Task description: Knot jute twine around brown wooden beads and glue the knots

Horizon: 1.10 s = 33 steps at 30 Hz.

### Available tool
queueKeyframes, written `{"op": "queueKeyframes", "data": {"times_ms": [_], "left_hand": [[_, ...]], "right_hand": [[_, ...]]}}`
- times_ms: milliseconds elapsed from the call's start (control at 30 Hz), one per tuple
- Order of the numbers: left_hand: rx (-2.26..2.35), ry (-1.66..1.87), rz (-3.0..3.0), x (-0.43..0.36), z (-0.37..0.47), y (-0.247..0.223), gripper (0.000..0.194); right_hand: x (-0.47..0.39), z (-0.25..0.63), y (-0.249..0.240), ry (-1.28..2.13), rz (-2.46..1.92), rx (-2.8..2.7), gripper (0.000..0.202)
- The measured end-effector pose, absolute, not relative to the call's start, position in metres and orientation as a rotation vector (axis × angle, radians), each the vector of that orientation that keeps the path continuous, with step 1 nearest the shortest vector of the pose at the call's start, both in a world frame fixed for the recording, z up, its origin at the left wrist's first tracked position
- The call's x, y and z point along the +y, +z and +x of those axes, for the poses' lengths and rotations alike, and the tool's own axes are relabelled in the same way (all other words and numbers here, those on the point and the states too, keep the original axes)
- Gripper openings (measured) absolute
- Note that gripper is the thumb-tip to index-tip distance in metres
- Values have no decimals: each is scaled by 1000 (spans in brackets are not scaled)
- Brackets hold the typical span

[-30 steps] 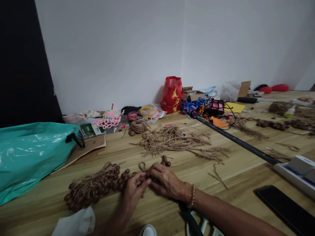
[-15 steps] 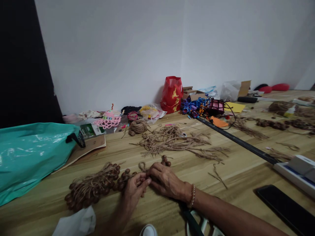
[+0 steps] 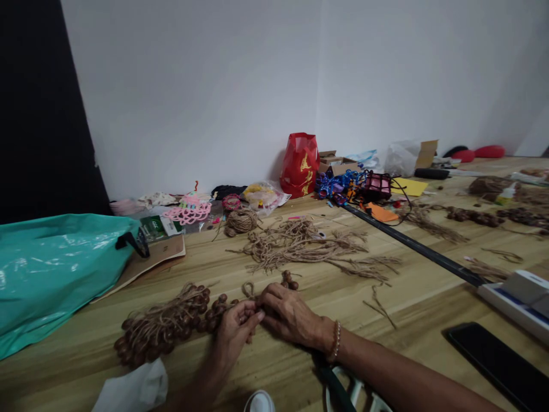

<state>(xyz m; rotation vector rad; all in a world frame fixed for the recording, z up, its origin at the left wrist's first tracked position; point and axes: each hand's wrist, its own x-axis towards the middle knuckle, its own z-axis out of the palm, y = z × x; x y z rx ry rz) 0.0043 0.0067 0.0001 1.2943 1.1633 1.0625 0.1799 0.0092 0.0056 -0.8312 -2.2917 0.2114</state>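
Observation:
My left hand (image 3: 237, 332) and my right hand (image 3: 288, 313) meet fingertip to fingertip over the wooden table, both closed in a pinch. Between them runs a string of brown beads on twine; a bead cluster (image 3: 218, 311) lies left of my left hand, and a few more beads (image 3: 289, 280) show just beyond my right. A small twine loop (image 3: 247, 289) sticks up behind the fingertips. The exact spot being pinched is hidden by my fingers. Further left rests a heap of brown beads tied with twine (image 3: 165, 323). A beaded bracelet circles my right wrist.
Loose twine (image 3: 295, 246) spreads beyond my hands, near a twine ball (image 3: 241, 220). A teal bag (image 3: 55, 269) lies left and a white tissue (image 3: 131, 389) in front. Under my right forearm are scissors (image 3: 337, 386); a black phone (image 3: 497, 360) and white box (image 3: 518, 303) lie right.

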Motion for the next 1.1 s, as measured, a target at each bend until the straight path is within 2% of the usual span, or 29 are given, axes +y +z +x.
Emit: {"op": "queueKeyframes", "data": {"times_ms": [1100], "left_hand": [[1150,1026,1317,9,1,-2,44]], "right_hand": [[10,179,4,201,-838,-2310,15]]}}
